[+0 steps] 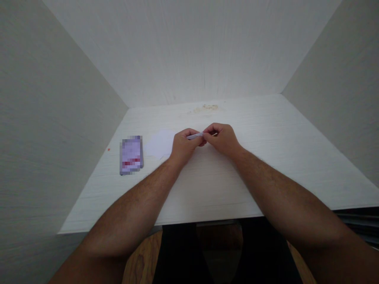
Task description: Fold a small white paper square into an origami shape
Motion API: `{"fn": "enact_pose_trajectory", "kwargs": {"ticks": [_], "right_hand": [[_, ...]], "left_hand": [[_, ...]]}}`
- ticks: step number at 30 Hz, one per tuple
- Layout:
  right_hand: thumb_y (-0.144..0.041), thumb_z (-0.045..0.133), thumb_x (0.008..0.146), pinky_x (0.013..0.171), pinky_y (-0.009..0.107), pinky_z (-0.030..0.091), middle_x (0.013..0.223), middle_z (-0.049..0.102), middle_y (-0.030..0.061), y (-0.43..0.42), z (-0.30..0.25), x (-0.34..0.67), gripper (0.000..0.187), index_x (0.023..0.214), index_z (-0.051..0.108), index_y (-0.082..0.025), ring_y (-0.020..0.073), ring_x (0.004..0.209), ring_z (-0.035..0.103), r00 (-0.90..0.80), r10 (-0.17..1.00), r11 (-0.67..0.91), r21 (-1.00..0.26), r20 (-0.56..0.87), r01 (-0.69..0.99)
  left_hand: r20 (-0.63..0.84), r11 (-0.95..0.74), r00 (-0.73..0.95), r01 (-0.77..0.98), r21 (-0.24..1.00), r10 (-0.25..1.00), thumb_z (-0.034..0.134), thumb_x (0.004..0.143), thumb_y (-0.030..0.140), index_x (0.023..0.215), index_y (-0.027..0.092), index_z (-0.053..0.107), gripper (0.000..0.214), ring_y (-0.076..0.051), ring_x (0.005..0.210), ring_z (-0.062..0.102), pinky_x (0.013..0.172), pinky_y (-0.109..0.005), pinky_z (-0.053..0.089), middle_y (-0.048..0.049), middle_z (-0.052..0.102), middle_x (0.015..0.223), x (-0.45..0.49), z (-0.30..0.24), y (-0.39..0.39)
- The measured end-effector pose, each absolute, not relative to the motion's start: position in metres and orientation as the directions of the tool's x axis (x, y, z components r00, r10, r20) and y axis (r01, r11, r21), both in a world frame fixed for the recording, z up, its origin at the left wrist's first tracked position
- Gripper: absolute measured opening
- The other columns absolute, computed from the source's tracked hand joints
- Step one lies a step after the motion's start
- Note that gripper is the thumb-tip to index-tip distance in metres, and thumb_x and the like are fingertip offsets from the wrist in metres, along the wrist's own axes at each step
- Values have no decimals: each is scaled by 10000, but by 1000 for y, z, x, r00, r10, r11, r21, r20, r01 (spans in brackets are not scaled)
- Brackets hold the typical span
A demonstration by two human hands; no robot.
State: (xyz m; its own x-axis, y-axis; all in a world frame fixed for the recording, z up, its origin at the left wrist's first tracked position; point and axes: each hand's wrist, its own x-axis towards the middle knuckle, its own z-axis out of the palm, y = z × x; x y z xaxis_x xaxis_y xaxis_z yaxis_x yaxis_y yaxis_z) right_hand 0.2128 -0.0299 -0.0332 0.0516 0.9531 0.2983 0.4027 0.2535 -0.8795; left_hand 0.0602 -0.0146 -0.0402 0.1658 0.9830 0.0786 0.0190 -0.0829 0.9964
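Observation:
Over the middle of the white desk, my left hand (185, 144) and my right hand (221, 138) meet at the fingertips. Between them is a narrow folded strip of white paper (194, 136). My left fingers are closed around its length, with the thumb along the near side. The thumb and forefinger of my right hand pinch its right end. Just left of my left hand, white paper (161, 142) lies flat on the desk, its right part hidden behind that hand. How the strip is folded is too small to tell.
A phone-like device (131, 155), blurred out in blocks, lies at the left on the desk (207, 189). A tiny orange scrap (109, 149) is beside it. Pale walls enclose the desk at the back and both sides. A worn brownish patch (207, 107) marks the desk's far part.

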Motion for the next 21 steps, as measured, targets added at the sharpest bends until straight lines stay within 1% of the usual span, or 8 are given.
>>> {"fn": "enact_pose_trajectory", "kwargs": {"ticks": [7,13,18,21], "right_hand": [[-229,656,747,644,281,511,691,714,26,-29,-34,215,57,739,685,-180,156,674,654,39,950,249,-828,310,502],[-227,634,764,626,282,483,692,704,26,-29,-37,214,61,734,668,-187,153,660,623,5,940,283,-791,341,542],[-232,616,789,626,277,460,706,705,24,-28,-39,215,76,746,662,-188,142,650,604,-30,937,303,-763,349,571],[-234,606,796,606,270,432,694,697,19,-27,-38,216,91,742,659,-183,131,626,587,-49,931,322,-748,362,580]], "left_hand": [[88,-100,164,64,993,982,779,652,279,724,144,668,189,-148,614,676,591,-249,524,-43,717,652,59,-41,-14],[77,-90,156,76,993,985,751,657,258,711,151,660,150,-149,597,669,586,-255,526,-36,705,630,59,-40,-14],[90,-116,133,203,972,987,723,666,235,691,153,663,104,-149,590,662,545,-233,492,-40,706,620,59,-35,-15],[91,-121,136,230,966,987,720,674,239,694,151,666,104,-150,593,666,546,-233,491,-43,711,623,59,-32,-16]]}}
